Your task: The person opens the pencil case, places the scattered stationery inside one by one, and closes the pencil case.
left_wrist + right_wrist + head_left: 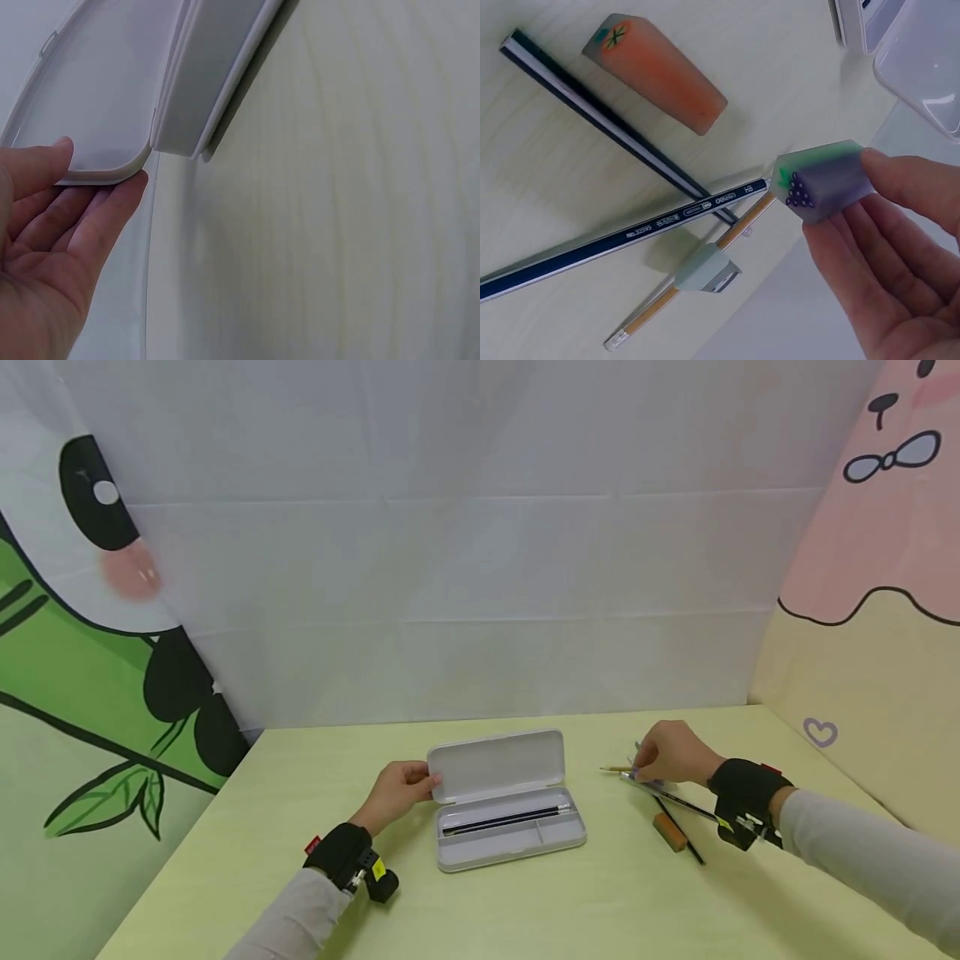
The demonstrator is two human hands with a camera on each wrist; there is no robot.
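Observation:
A white pencil case [472, 857] stands with its lid [498, 766] raised and dark pencils [506, 821] lying in its tray. My left hand [397, 789] pinches the lid's left corner, thumb inside and fingers behind, as the left wrist view shows. To the right of the case, my right hand [678, 752] pinches a purple and green eraser [825, 184] with a grape picture between thumb and fingers. Below that eraser, in the right wrist view, lie two dark pencils [622, 244], a yellow pencil [649, 309] and a pale green pencil sharpener [709, 268] over the yellow one.
An orange eraser [660, 75] lies beside the crossed pencils. The pale yellow tabletop [480, 918] runs back to a white cloth wall [480, 568], with cartoon-printed panels at the left and right.

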